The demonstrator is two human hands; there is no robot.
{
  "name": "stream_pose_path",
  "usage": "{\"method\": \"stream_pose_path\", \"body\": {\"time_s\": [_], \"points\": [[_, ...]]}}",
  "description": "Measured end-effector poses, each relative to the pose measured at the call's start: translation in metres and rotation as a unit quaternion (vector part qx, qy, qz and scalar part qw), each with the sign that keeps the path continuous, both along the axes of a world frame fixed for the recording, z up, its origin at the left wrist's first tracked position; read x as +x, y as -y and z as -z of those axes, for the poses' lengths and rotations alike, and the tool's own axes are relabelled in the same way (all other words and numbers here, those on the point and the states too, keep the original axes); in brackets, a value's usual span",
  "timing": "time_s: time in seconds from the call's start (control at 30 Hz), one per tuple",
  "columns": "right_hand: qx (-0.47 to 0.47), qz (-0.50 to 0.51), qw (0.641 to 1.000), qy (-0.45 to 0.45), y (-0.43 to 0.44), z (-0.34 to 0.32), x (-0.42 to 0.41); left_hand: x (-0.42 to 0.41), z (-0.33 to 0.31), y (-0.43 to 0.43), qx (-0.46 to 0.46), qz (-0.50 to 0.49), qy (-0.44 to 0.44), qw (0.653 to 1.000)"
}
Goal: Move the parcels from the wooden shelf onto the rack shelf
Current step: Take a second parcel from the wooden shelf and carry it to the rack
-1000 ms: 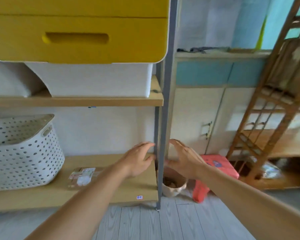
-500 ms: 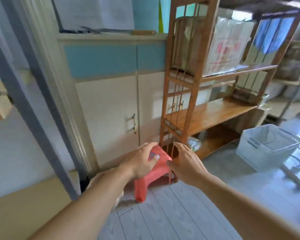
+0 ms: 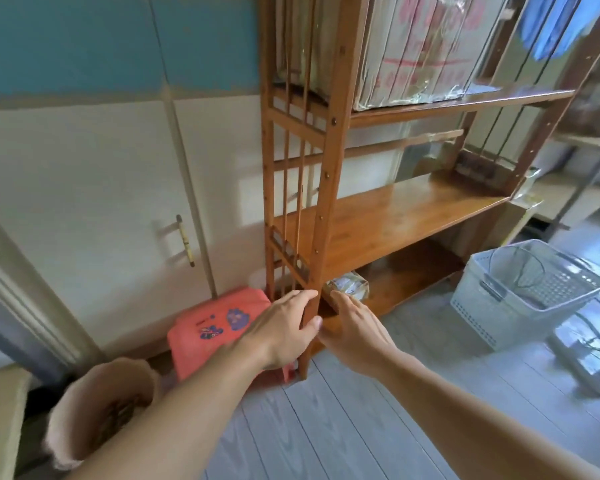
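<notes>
A brown wooden shelf unit [image 3: 395,216] stands ahead against the wall. A small parcel [image 3: 349,287] wrapped in clear tape lies on its bottom board, just behind the front left post. My left hand [image 3: 284,332] is open in front of that post, fingers apart, holding nothing. My right hand [image 3: 355,327] is open too, its fingertips just short of the parcel and not touching it. A large taped carton [image 3: 413,53] fills the top board. The middle board is bare.
A red plastic stool [image 3: 215,323] sits left of the shelf post. A round pinkish bin [image 3: 101,407] stands at lower left. A white plastic basket [image 3: 520,292] rests on the grey floor at right. White cupboard doors [image 3: 118,202] line the wall.
My view has swung right, away from the rack with the dotted basket, toward the wooden shelf. Both empty hands have come closer to the bottom board and its parcel.
</notes>
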State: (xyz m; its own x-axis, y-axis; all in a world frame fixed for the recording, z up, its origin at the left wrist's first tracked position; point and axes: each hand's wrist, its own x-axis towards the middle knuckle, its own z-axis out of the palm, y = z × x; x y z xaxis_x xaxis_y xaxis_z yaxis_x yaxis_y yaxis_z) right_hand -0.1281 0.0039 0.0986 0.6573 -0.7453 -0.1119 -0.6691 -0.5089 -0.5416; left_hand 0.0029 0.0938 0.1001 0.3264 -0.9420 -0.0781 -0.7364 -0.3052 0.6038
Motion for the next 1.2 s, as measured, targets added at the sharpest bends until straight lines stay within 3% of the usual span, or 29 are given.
{"method": "stream_pose_path", "body": {"time_s": [0.4,0.8,1.03,1.2], "points": [[0.026,-0.025,0.996,-0.08,0.141,0.081,-0.013,-0.024,0.088,0.105,0.036,-0.084,-0.069,0.993],[0.06,-0.028,0.997,-0.045,0.264,0.185,0.0,-0.031,0.177,0.232,0.077,-0.185,-0.123,0.972],[0.054,-0.026,0.998,-0.027,0.335,0.224,0.034,-0.009,0.215,0.303,0.054,-0.339,-0.193,0.919],[0.161,0.009,0.987,0.0,0.357,0.252,0.062,-0.002,0.252,0.33,0.06,-0.45,-0.305,0.837]]}}
